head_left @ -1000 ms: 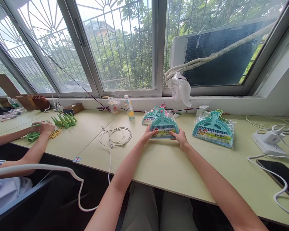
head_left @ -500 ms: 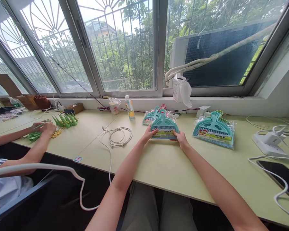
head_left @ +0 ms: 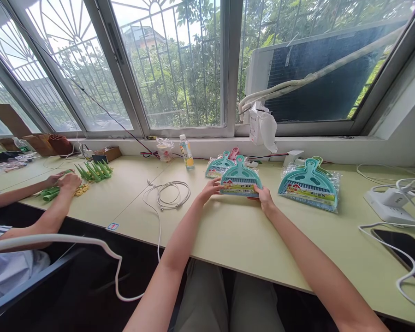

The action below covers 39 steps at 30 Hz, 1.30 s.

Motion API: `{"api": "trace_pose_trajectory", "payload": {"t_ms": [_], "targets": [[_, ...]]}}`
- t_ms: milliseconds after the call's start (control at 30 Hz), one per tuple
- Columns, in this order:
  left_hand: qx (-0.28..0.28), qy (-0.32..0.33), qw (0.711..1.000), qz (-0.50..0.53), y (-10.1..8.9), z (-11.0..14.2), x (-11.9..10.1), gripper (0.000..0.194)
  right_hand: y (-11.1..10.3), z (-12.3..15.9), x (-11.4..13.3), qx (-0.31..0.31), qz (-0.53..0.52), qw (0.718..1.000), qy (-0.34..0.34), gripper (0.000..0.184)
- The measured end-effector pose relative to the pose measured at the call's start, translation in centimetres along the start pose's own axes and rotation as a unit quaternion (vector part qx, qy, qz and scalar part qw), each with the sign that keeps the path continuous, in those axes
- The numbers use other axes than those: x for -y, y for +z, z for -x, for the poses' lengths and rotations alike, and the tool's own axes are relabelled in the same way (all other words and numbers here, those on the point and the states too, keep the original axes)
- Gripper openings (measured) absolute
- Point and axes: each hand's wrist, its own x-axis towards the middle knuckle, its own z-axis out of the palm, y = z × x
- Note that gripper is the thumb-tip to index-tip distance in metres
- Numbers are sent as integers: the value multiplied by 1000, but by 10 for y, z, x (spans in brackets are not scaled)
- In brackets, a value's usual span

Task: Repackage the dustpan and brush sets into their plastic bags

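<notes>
Between my two hands is a teal dustpan and brush set with a printed label across its bristles, its handle pointing away from me. My left hand grips its left edge, fingers partly behind it. At the lower right corner, my right hand has its thumb on the front and its fingers underneath. Just behind lie another teal set in clear wrap and a pink handle. To the right rests a wrapped pile of teal dustpan sets, with a green one showing behind.
A coiled white cable lies left of my hands. Behind stand a drink bottle and a plastic cup. A power strip and a phone are at right. At left, a co-worker's hands handle green pieces.
The held dustpan set has shifted slightly right and tilted, its label now facing me more. My left hand's fingers have moved along its left edge.
</notes>
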Motion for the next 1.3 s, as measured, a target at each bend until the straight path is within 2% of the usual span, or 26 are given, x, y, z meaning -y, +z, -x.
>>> {"api": "trace_pose_trajectory", "payload": {"t_ms": [233, 467, 533, 633, 700, 933, 1133, 1300], "targets": [[-88, -2, 996, -24, 6, -6, 6, 62, 2, 2, -1, 21, 19, 1000, -7, 18], [-114, 0, 993, -36, 4, -6, 6, 60, 5, 5, 1, 29, 51, 998, -13, 23], [-107, -4, 993, -43, 6, -3, 2, 69, 3, 4, 1, 25, 44, 999, -15, 21], [-44, -5, 999, -16, 9, 3, -3, 84, 0, 1, -1, 4, 26, 999, -18, 17], [-13, 1, 1000, 9, 11, 6, -6, 86, -2, -1, -3, -3, 17, 1000, -21, 16], [-82, -46, 995, -28, 12, 3, -4, 63, 0, 2, -1, 14, 40, 999, -21, 22], [-120, -23, 991, -54, 6, -4, 2, 54, 1, 9, 7, 97, 85, 991, -18, 42], [-129, 6, 989, -69, 5, -8, 7, 53, 0, 5, 4, 56, 120, 991, -34, 40]]}}
